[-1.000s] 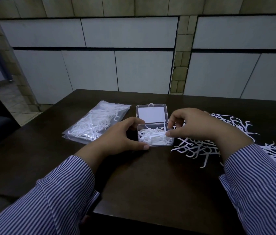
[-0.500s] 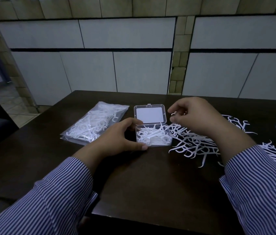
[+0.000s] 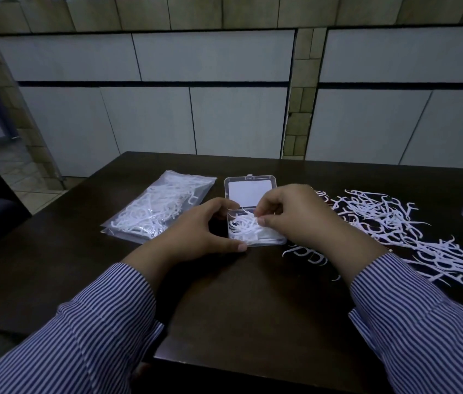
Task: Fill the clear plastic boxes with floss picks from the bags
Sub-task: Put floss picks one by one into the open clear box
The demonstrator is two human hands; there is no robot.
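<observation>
Over the open clear plastic box at the middle of a dark table, white floss picks were pinched between the thumb and curled fingers of the right hand. The box, partly filled with picks, was gripped at its left side by the left hand, its lid laid back. A sealed bag of picks was seen to the left, a loose pile to the right. No legible writing was seen.
</observation>
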